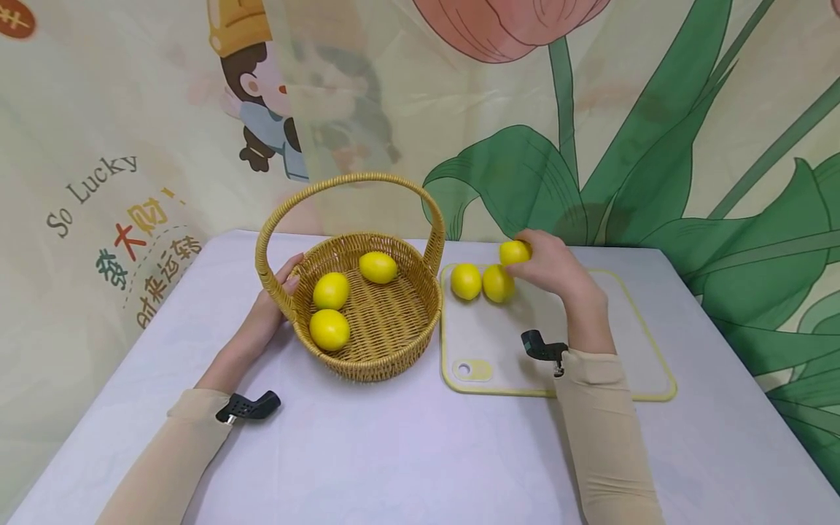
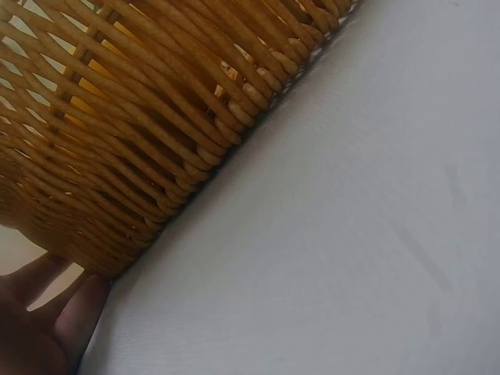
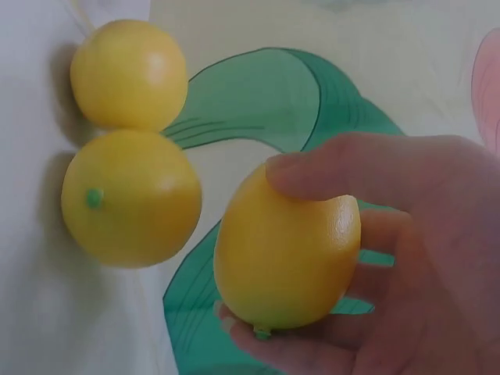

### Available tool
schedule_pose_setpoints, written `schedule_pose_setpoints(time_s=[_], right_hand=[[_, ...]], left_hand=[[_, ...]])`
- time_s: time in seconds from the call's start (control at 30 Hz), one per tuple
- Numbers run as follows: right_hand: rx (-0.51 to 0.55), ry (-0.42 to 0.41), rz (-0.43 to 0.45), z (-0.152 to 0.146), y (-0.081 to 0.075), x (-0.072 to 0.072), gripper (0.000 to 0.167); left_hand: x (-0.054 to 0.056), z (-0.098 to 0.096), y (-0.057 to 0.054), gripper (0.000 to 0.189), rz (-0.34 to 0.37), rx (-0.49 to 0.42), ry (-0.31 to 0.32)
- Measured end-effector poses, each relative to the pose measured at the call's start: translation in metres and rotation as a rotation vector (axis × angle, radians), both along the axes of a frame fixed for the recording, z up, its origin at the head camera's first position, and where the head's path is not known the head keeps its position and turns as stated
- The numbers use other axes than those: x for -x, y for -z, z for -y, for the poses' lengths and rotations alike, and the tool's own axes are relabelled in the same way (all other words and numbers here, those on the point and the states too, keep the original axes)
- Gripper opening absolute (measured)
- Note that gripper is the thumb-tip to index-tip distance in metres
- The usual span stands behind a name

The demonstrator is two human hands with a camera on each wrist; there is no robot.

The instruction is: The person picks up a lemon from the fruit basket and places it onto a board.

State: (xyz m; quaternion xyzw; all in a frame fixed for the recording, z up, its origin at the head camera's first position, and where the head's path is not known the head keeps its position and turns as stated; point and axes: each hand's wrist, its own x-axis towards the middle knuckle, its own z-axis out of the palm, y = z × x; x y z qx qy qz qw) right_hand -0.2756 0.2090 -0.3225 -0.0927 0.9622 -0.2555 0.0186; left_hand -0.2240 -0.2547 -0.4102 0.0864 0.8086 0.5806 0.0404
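Observation:
My right hand (image 1: 551, 266) grips a yellow lemon (image 3: 289, 242) between thumb and fingers, above the back of the cutting board (image 1: 505, 357). In the right wrist view, its green tip points down. Two more lemons sit side by side on the board, a left one (image 1: 466, 281) and a right one (image 1: 499, 284) just under the held fruit. At the left side of the wicker basket (image 1: 367, 370), my left hand (image 1: 272, 295) touches the wall with extended fingers (image 2: 82, 312). Three lemons lie inside the basket: a back one (image 1: 378, 267), a middle one (image 1: 331, 291) and a front one (image 1: 329, 329).
The basket's tall arched handle (image 1: 354, 177) rises over its opening. A white cloth covers the table (image 1: 394, 452). Close behind the table hangs a printed backdrop (image 1: 367, 95) with large flowers and leaves. Black wrist-camera mounts show on both sleeves.

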Motion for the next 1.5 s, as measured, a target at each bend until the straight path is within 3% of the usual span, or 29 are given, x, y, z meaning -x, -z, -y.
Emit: schedule_pose_setpoints(time_s=[0.2,0.53,0.77,0.9,1.23,1.5], right_hand=[[-0.038,0.040,0.020,-0.008,0.005,0.003,0.050],[0.002,0.122,0.165,-0.020,0.015,0.003,0.059],[0.002,0.147,0.184,-0.022,0.028,0.009,0.044],[-0.010,0.162,0.215,-0.021,0.030,0.009,0.046],[-0.006,0.166,0.310,-0.021,0.026,0.006,0.058],[-0.029,0.181,0.326,-0.020,0.021,0.004,0.062]], left_hand=[[0.005,0.004,0.008,0.062,-0.009,-0.021,-0.004],[0.001,0.001,0.002,0.058,-0.004,-0.017,-0.009],[0.002,0.003,0.004,0.058,-0.006,-0.014,-0.013],[0.003,0.003,0.005,0.059,-0.007,-0.013,-0.015],[-0.012,-0.009,-0.019,0.061,0.012,-0.029,-0.002],[-0.014,-0.011,-0.022,0.062,0.017,-0.040,0.000]])
